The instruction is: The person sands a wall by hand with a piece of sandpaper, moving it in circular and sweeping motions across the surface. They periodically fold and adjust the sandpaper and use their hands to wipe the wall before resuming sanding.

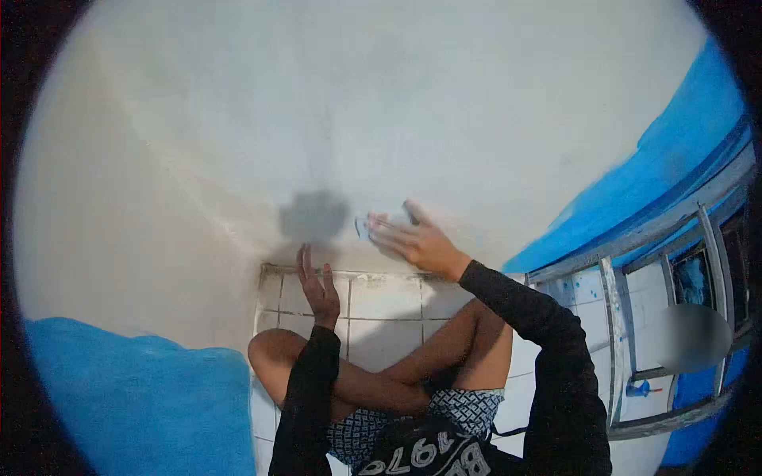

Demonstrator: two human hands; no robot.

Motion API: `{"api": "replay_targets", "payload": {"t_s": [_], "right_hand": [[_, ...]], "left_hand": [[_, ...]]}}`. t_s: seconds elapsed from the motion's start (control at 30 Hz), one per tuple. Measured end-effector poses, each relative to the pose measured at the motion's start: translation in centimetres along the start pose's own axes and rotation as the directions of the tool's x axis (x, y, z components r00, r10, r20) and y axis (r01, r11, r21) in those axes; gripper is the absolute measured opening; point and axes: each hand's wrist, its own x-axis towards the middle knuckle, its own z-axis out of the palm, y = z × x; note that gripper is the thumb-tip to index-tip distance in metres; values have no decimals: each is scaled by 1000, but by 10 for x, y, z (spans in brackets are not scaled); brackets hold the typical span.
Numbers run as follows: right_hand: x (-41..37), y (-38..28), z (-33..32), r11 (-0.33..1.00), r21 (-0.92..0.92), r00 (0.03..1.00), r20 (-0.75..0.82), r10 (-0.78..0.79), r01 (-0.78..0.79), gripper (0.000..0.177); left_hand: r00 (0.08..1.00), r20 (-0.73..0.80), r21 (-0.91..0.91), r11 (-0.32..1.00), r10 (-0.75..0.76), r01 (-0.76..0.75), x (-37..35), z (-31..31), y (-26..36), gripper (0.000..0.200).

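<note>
My right hand (pixel 421 244) reaches up to the pale wall (pixel 444 103), fingers stretched forward and the thumb standing apart. Under its fingertips is a small flat whitish piece (pixel 361 228) with a bluish edge, pressed at the wall; the fingers cover most of it and I cannot tell what it is. My left hand (pixel 317 287) is raised beside it, lower and to the left, with palm and fingers upright, thumb apart and nothing in it. A dark shadow falls on the wall just above the left fingers. My bare crossed legs (pixel 373 389) are below.
White floor tiles (pixel 386 295) meet the wall's foot. Blue paint (pixel 143 397) covers the lower left wall, and more blue (pixel 611 190) spreads at the right. A ladder-like frame (pixel 615 341) lies at the right, with a small blue thing (pixel 637 389) between its rails.
</note>
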Motion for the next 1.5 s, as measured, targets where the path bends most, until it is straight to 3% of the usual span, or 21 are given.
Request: {"api": "replay_targets", "payload": {"t_s": [0.03,0.07,0.13,0.2,0.27,0.33,0.4,0.43,0.5,0.67,0.8,0.87,0.93,1.0,1.03,1.17,1.23,1.27,1.33,1.37,1.5], "right_hand": [[5,-1,-17,990,-138,998,-48,31,-37,45],[7,1,-28,991,-130,999,-38,37,-42,45],[11,5,-43,976,-152,967,-224,122,-158,45],[-6,4,-13,972,-183,970,-219,108,-149,45],[-23,7,20,995,-97,998,65,-12,18,45],[-19,7,0,1000,13,999,42,19,-19,46],[-16,10,-17,979,-203,999,34,-6,13,47],[-12,11,-32,981,-195,999,41,1,7,47],[-4,16,-57,993,-103,988,-146,41,-57,46],[-47,28,-2,994,-104,1000,6,-24,24,50],[-37,26,-49,982,-182,999,4,44,-43,46],[-34,33,-70,965,-242,984,-169,63,-103,47],[-49,31,-46,951,-284,975,-214,56,-117,53],[-63,26,-27,990,-139,1000,1,28,-28,53],[-67,27,-28,992,-126,999,38,33,-28,53],[-70,39,-48,984,-176,998,-56,6,-16,54],[-61,43,-83,910,-393,987,-139,85,-134,52],[-68,45,-71,908,-399,987,-137,79,-128,52],[-88,42,-31,972,-182,983,-142,120,-145,48],[-85,35,-32,979,-197,998,-9,59,-59,48],[-80,35,-54,976,-217,997,78,27,-9,47]], "left_hand": [[998,4,69,996,56,-56,-3,1,-3,51],[999,13,69,997,45,-46,-3,2,-2,51],[999,6,-32,999,-39,40,1,1,5,49],[999,-8,-33,999,-44,44,2,3,8,49],[999,-21,-38,998,-44,43,4,6,8,49],[1000,-5,58,998,8,-8,2,4,9,50],[1000,13,14,1000,-10,10,1,2,13,50],[1000,18,-38,999,-11,12,-1,2,14,50],[999,20,-38,998,-41,42,-2,3,11,49],[997,-4,-24,997,-79,79,1,2,12,45],[995,16,-27,995,-94,94,-1,-4,11,43],[996,9,-38,995,-94,94,-1,-4,11,43],[996,-2,-45,995,-89,89,0,-2,11,44],[999,-1,-35,998,-43,43,0,-1,11,44],[1000,12,-18,1000,-12,12,1,-1,11,44],[999,28,63,998,-20,19,-7,-2,15,44],[1000,23,38,999,16,-17,-5,-1,13,40],[1000,18,32,999,16,-17,-5,0,9,40],[1000,25,81,997,15,-17,-4,2,-2,36],[999,19,79,997,26,-28,-2,2,0,36],[998,62,66,997,21,-25,-5,-4,14,35]]}}
